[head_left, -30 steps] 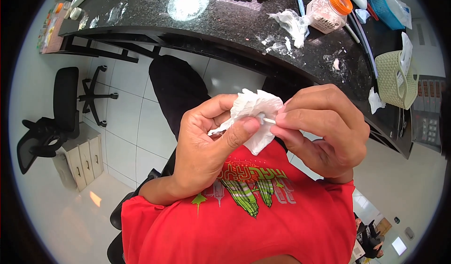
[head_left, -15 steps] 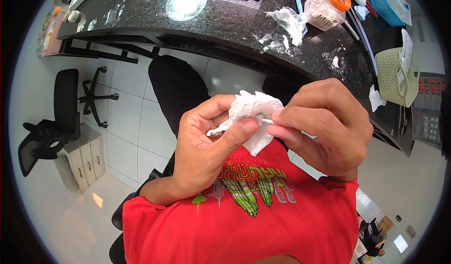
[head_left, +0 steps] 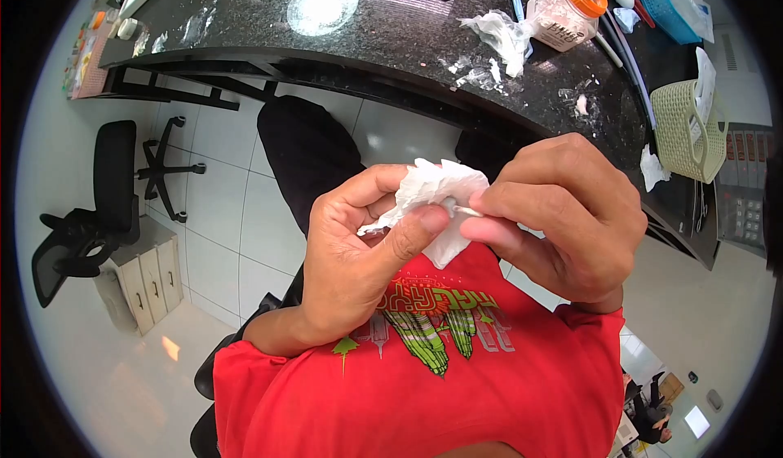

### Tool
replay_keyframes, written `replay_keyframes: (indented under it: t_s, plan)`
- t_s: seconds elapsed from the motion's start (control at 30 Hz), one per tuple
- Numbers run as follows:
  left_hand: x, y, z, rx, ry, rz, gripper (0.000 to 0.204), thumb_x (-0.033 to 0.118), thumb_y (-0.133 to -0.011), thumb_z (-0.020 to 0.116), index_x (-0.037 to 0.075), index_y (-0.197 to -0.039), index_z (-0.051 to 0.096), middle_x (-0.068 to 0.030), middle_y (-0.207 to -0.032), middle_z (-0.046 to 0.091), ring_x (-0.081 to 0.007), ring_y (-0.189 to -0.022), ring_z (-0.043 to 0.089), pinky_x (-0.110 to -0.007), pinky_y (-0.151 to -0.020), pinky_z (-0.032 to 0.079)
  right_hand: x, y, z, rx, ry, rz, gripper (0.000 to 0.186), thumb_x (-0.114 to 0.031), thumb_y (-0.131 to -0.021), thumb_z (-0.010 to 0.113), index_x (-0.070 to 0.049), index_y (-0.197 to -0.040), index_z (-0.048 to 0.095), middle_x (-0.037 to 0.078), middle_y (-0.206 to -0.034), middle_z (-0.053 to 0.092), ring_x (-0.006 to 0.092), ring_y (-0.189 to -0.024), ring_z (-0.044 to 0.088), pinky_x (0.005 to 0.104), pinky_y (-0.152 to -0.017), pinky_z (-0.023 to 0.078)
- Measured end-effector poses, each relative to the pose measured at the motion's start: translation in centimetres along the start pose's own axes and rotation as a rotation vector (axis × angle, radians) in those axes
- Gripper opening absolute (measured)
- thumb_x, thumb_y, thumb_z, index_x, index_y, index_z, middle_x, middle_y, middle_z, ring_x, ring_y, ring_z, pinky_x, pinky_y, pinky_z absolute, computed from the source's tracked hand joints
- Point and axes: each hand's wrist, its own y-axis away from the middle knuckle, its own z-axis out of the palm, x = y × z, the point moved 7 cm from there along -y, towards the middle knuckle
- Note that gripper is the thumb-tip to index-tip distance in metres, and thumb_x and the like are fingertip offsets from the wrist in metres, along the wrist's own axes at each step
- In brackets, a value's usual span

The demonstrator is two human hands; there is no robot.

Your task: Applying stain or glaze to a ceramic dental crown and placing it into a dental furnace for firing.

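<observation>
Above my lap, my left hand [head_left: 351, 246] is closed on a crumpled white tissue [head_left: 436, 185], the thumb pressing into its middle. The tissue fans out upward past the fingertips, and one corner hangs below. From the right, my right hand [head_left: 571, 213] pinches a thin white stick [head_left: 467, 211] between thumb and fingertips. The stick's inner end meets a small pale bit by my left thumb, inside the tissue's folds. Folds and fingers hide what that bit is.
On the black speckled table [head_left: 245, 17] ahead lie another crumpled tissue [head_left: 502, 40], white scraps and an orange-lidded jar [head_left: 563, 22]. A pale green basket [head_left: 681, 132] and a blue basket [head_left: 665, 5] stand at the right. An office chair [head_left: 114, 189] is at the left.
My right thumb and fingertips have parted slightly around the stick, and the stick has tilted a little. The left hand and tissue are almost still.
</observation>
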Motion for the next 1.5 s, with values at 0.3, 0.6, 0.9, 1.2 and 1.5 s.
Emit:
replay_keyframes:
  t_s: [0.3, 0.6, 0.9, 1.2, 1.5]
  plan:
    - [0.0, 0.2, 0.0, -0.006, 0.034, -0.011, 0.025, 0.006, -0.094, 0.067, -0.004, -0.115, 0.061, -0.0120, -0.107, 0.071, -0.0113, -0.098, 0.066, -0.025, -0.086, 0.053, -0.2, 0.0, -0.1, -0.008, -0.014, -0.037, 0.027, -0.002, -0.067, 0.084, -0.002, -0.091, 0.071, 0.008, -0.079, 0.064, 0.0206, -0.065, 0.063, 0.0289, -0.054, 0.051]
    - [0.1, 0.3, -0.1, -0.027, -0.028, 0.023, 0.026, 0.006, -0.093, 0.068, -0.004, -0.116, 0.061, -0.0129, -0.110, 0.071, -0.0126, -0.100, 0.066, -0.026, -0.087, 0.053, -0.4, 0.1, 0.0, -0.036, 0.005, -0.003, 0.024, -0.005, -0.070, 0.085, -0.003, -0.088, 0.070, 0.007, -0.077, 0.063, 0.0196, -0.063, 0.062, 0.0287, -0.052, 0.050]
    - [-0.1, 0.3, -0.3, -0.015, -0.017, 0.014, 0.025, 0.005, -0.094, 0.067, -0.004, -0.116, 0.061, -0.0125, -0.109, 0.071, -0.0127, -0.101, 0.066, -0.026, -0.087, 0.052, -0.4, 0.1, 0.3, -0.030, -0.015, -0.076, 0.029, -0.009, -0.071, 0.086, -0.002, -0.094, 0.070, 0.008, -0.080, 0.065, 0.0200, -0.063, 0.063, 0.0280, -0.052, 0.050]
    - [-1.4, -0.1, 0.2, -0.143, 0.300, -0.099, 0.038, 0.012, -0.095, 0.067, -0.004, -0.127, 0.054, -0.0153, -0.120, 0.066, -0.0220, -0.111, 0.065, -0.035, -0.098, 0.052, -0.8, 0.7, -1.3, 0.103, -0.074, -0.015, 0.044, -0.023, -0.071, 0.089, -0.003, -0.104, 0.067, 0.011, -0.084, 0.064, 0.0177, -0.067, 0.063, 0.0257, -0.052, 0.048]
    - [-1.0, -0.2, 0.6, -0.232, 0.264, -0.010, 0.051, 0.019, -0.093, 0.068, -0.003, -0.135, 0.048, -0.0256, -0.121, 0.065, -0.0306, -0.114, 0.065, -0.042, -0.100, 0.052, -1.8, 1.5, -1.0, 0.129, -0.105, -0.013, 0.040, -0.021, -0.070, 0.088, -0.005, -0.100, 0.067, 0.011, -0.089, 0.064, 0.0174, -0.070, 0.062, 0.0248, -0.051, 0.046]
